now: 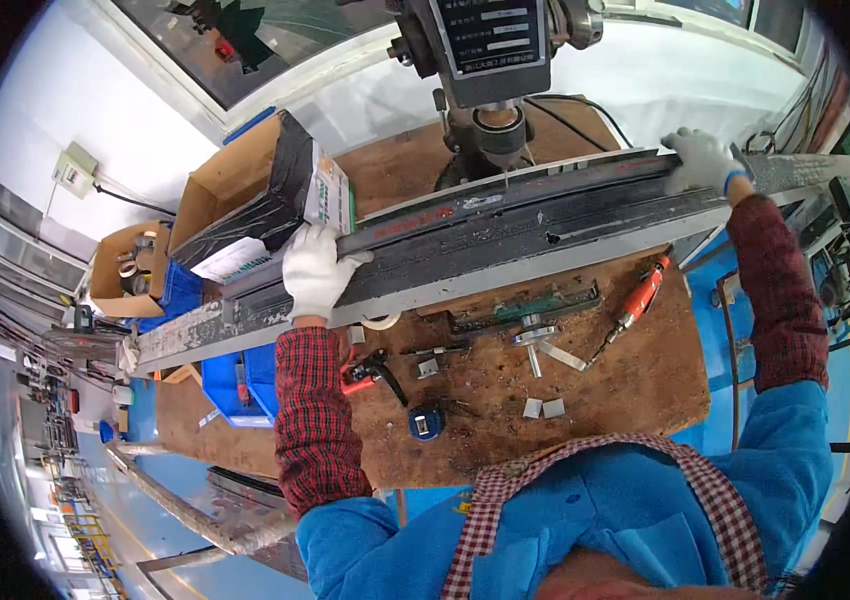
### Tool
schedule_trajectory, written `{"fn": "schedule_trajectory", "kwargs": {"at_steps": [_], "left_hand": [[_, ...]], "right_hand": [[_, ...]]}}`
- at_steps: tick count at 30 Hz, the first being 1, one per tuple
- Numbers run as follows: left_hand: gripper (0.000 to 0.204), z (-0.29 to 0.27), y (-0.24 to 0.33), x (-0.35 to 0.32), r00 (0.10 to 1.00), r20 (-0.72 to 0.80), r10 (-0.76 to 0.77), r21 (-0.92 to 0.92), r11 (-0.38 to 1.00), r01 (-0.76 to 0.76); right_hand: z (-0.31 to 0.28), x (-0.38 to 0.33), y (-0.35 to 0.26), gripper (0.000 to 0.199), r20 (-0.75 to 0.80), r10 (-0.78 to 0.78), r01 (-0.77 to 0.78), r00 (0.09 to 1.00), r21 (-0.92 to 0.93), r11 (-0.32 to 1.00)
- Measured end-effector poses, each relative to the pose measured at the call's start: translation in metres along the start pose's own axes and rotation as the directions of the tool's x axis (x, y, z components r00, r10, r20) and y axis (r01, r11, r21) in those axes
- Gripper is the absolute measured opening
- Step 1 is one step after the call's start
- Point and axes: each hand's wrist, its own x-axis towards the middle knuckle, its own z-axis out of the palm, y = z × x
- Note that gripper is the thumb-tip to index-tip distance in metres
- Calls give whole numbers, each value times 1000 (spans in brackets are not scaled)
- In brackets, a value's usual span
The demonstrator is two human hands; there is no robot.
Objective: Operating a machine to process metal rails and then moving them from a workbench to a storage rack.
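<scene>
A long dark metal profile point(415, 226) lies lengthwise in a grey metal channel point(505, 276) that runs across the bench. My left hand point(315, 270), in a white work glove, grips the profile's left end, thumb pointing right. At the other end my right hand point(700, 160), also gloved and slightly blurred, has its fingers bent over the profile; its fingertips are hard to make out. Between the hands, the chuck point(499, 135) of a drill press point(490, 50) hangs over the profile's far edge, its bit close above the metal.
On the wooden bench point(625, 390) nearer me lie an orange-red air tool point(640, 292), a green machine vise point(535, 308), a blue tape measure point(425, 423), a black-handled tool point(380, 375) and small metal plates point(544, 408). Cardboard boxes point(235, 180) and a blue bin point(237, 390) stand left.
</scene>
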Motion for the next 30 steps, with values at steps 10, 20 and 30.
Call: {"fn": "schedule_trajectory", "kwargs": {"at_steps": [10,20,30], "left_hand": [[45,0,-3,-1,999,31,8,-1,1000,-8],[44,0,-4,-2,998,69,-2,29,1000,0],[46,-2,-2,2,989,147,-26,95,995,12]], "right_hand": [[-264,55,-75,52,-550,314,631,774,712,-308],[-270,-26,-102,33,-532,473,707,702,448,-547],[-171,-2,-72,37,-776,460,815,432,118,-567]]}}
